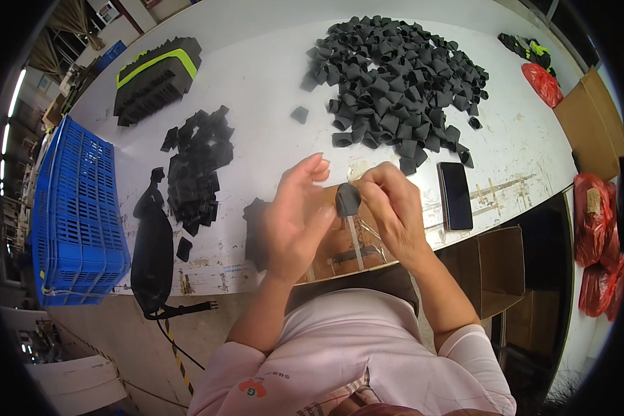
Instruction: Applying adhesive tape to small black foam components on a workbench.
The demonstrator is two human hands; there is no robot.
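Note:
A small dark grey fabric piece [347, 200], curved like a short tube, sits at the top end of a narrow pale strip [358, 243]. The strip lies over a brown board [326, 267] at the table's near edge. My right hand [395, 208] is closed at the piece's right side, with thumb and fingertips pinching its edge. To the left of the piece, my left hand [295, 225] is smeared by motion, its thumb and fingers apart and nothing seen in it. Partly behind that hand lies a dark flat piece [256, 236].
A big heap of similar grey pieces [402, 83] covers the far right. Flat dark pieces [197, 166] and a stack with a yellow-green band [159, 76] lie left. Around them are a black pouch [152, 249], blue crate [80, 215], phone [455, 196], cardboard box [589, 125] and red bags [593, 222].

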